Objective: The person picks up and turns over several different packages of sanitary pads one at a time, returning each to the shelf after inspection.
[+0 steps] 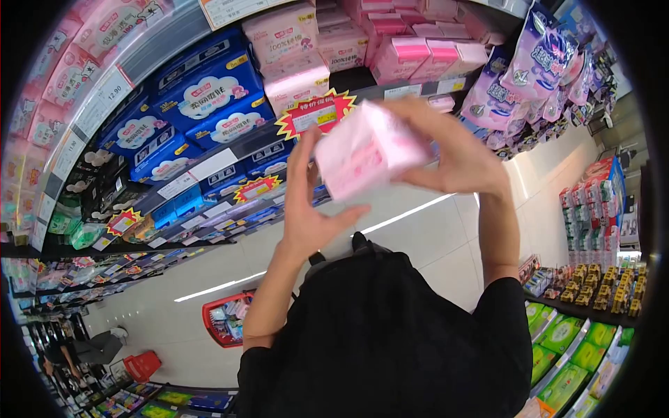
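A pink and white package, blurred by motion, is held up in front of the shelf edge. My right hand grips its right side, thumb below and fingers over the top. My left hand is at the package's left side with thumb and fingers apart; whether its fingertips touch the package is unclear. Behind the package is a red and yellow price sign. Above it on the shelf are pink packs, with blue packs to the left.
Purple bags hang at the upper right. A red basket with goods stands on the floor at lower left. Another person is at far left near a red basket. Green packs line the shelf at lower right.
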Demonstrator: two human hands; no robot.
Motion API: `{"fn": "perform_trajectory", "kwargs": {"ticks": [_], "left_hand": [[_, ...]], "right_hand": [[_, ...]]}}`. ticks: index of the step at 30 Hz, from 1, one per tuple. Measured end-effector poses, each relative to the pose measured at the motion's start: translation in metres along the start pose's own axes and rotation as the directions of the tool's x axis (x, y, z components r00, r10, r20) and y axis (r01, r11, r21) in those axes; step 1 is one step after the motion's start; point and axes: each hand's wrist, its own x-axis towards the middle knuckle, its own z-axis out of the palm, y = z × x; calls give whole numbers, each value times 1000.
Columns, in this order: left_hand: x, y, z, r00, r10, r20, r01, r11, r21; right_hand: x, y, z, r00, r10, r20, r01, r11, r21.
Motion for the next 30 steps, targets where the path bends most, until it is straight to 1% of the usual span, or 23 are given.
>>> {"fn": "perform_trajectory", "kwargs": {"ticks": [1, 3, 4, 6, 7, 8, 9, 10, 11, 14, 15, 17, 20, 21, 23, 24, 25, 26, 27, 28, 29, 30], "left_hand": [[8, 0, -1, 996, -83, -39, 87, 991, 106], [24, -14, 5, 989, -145, -41, 151, 967, 204], [31, -27, 12, 989, -145, -8, 145, 981, 127], [47, -51, 28, 985, -161, 67, 140, 960, 242], [54, -55, 37, 980, -170, 100, 133, 945, 299], [58, -55, 48, 956, -272, 111, 250, 952, 178], [62, -58, 56, 961, -254, 107, 230, 953, 199], [65, -62, 63, 965, -243, 101, 216, 951, 220], [67, -66, 70, 967, -236, 98, 206, 948, 242], [78, -79, 88, 980, -200, 7, 185, 915, 358], [82, -82, 93, 982, -189, -19, 181, 904, 388], [86, -91, 103, 982, -187, -13, 180, 921, 345], [84, -96, 114, 981, -194, 11, 181, 935, 304], [86, -97, 117, 982, -187, 19, 173, 940, 295], [88, -98, 122, 988, -154, 5, 142, 926, 349], [91, -95, 123, 989, -149, -3, 140, 917, 373], [93, -92, 124, 989, -147, -11, 139, 907, 397], [95, -91, 125, 986, -167, -27, 165, 915, 369], [98, -90, 125, 981, -189, -42, 192, 920, 341], [98, -90, 125, 976, -212, -56, 219, 925, 312], [97, -91, 127, 977, -208, -57, 215, 917, 336], [97, -91, 128, 978, -201, -59, 208, 909, 361]], "right_hand": [[9, 4, -10, 995, -60, -79, 53, 995, -85], [32, 12, -26, 981, -135, -142, 87, 950, -300], [42, 20, -30, 979, -143, -146, 86, 936, -341], [58, 39, -35, 975, -162, -151, 83, 900, -428], [63, 47, -37, 975, -166, -146, 95, 911, -402], [69, 55, -38, 975, -172, -140, 108, 921, -374], [74, 59, -39, 976, -174, -132, 120, 932, -343], [77, 60, -43, 978, -189, -89, 140, 908, -394], [81, 59, -46, 986, -156, -52, 120, 901, -417], [93, 60, -55, 998, -37, 49, 56, 872, -486], [98, 69, -56, 997, -51, 54, 71, 877, -476], [107, 91, -56, 995, -77, 67, 99, 885, -455], [121, 93, -65, 987, 120, 105, -57, 881, -470], [123, 88, -67, 987, 115, 111, -51, 884, -464], [124, 77, -66, 987, 103, 127, -35, 891, -453], [127, 83, -67, 987, 74, 144, 0, 889, -458], [130, 86, -69, 983, 100, 154, -15, 879, -476], [132, 87, -72, 978, 128, 163, -32, 870, -492], [133, 86, -74, 973, 157, 171, -49, 860, -508], [133, 66, -79, 955, 224, 196, -88, 842, -532], [132, 32, -85, 932, 290, 219, -124, 821, -558], [135, 30, -87, 926, 298, 233, -131, 831, -541]]}}
